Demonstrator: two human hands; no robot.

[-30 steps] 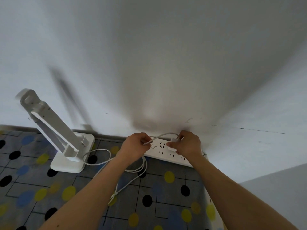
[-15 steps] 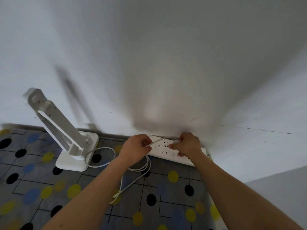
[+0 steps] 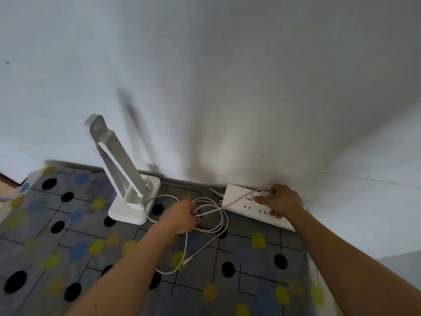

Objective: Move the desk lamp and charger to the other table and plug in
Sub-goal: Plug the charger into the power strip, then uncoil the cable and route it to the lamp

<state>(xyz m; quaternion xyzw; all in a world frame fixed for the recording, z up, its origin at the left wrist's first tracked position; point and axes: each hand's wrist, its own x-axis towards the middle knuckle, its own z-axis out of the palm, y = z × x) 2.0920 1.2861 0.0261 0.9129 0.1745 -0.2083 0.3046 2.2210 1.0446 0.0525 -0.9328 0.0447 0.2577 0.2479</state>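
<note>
Right hand (image 3: 282,202): thumb + forefinger pinch the small white charger (image 3: 264,193), other fingers curled down onto the power strip (image 3: 234,192). Charger sits on the strip's top face, far side, near the wall (image 3: 227,87). Can't tell if it's fully seated in a socket.

Left hand (image 3: 182,216): motion-blurred, fingers curled into a bunch of white cable (image 3: 224,221) loops, gripping them just above the worktop (image 3: 250,270). Exact finger layout not readable.

Head view, rest:
- Cable runs from the charger across the strip, then coils in several loops btwn the two hands; free connector end (image 3: 186,261) lies on the cloth nearer the camera.
- One more white loop leads to the right side of the lamp base (image 3: 127,212); can't tell which strand belongs to what.
- Desk lamp (image 3: 124,172): white, folded arm tilted up-left, base flat on worktop, left of the left hand, close to the wall. Not touched by either hand.
- Power strip: white, long, lying along the wall at worktop's far edge, right of lamp.
- Worktop covered w/ grey cloth, black lines, black/yellow/blue dots.
- Both forearms bare, reaching in from bottom of frame.
</note>
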